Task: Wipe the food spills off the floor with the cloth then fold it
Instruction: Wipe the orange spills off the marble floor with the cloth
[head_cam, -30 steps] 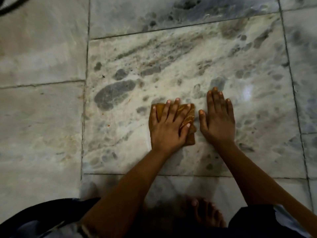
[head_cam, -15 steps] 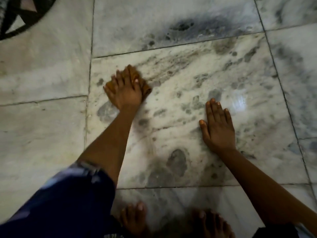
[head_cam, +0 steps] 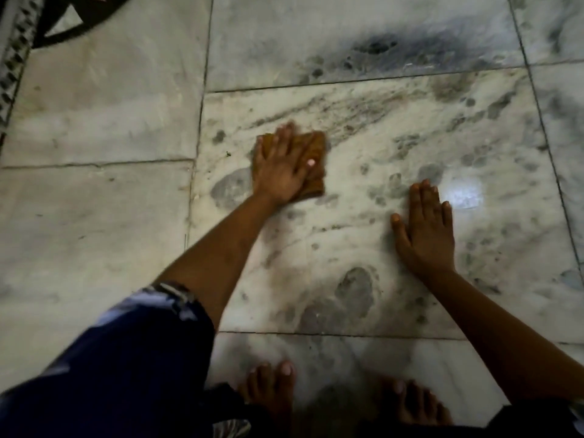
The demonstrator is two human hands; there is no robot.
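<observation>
A folded orange-brown cloth lies flat on the grey-veined marble floor. My left hand presses down on it with fingers spread, covering most of it; the cloth's right side shows past my thumb. My right hand rests flat on the floor to the right, palm down, fingers apart, holding nothing. A few small dark specks sit on the tile just left of the cloth.
My bare feet stand at the bottom edge, toes pointing forward. A dark blue sleeve covers my left upper arm. A patterned black-and-white rug edge lies at the top left. A bright light reflection glints right of my right hand.
My left hand pushed the cloth away to the upper left, then drew it back a little toward the right and nearer me. My right hand stayed planted on the floor.
</observation>
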